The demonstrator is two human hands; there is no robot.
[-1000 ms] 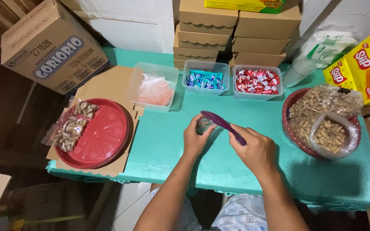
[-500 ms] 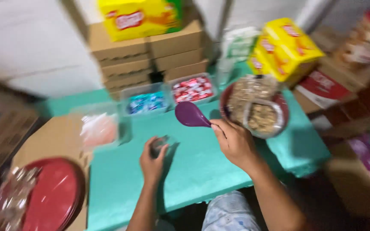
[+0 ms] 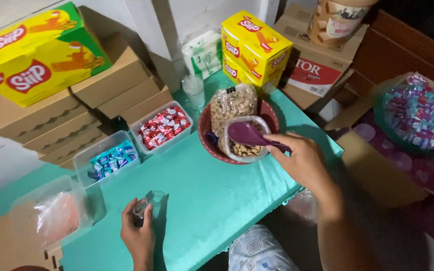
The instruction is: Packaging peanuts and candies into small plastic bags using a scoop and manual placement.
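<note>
The right hand (image 3: 305,163) was closed around the handle of a purple spoon (image 3: 247,134), and the spoon's bowl hung over the open bag of nuts (image 3: 243,147) in the red tray (image 3: 205,131), likely so nuts could be scooped. At eight o'clock from the tray, the left hand (image 3: 137,236) pinched a small clear cup (image 3: 139,208) upright on the green table (image 3: 212,190), probably to keep it steady.
</note>
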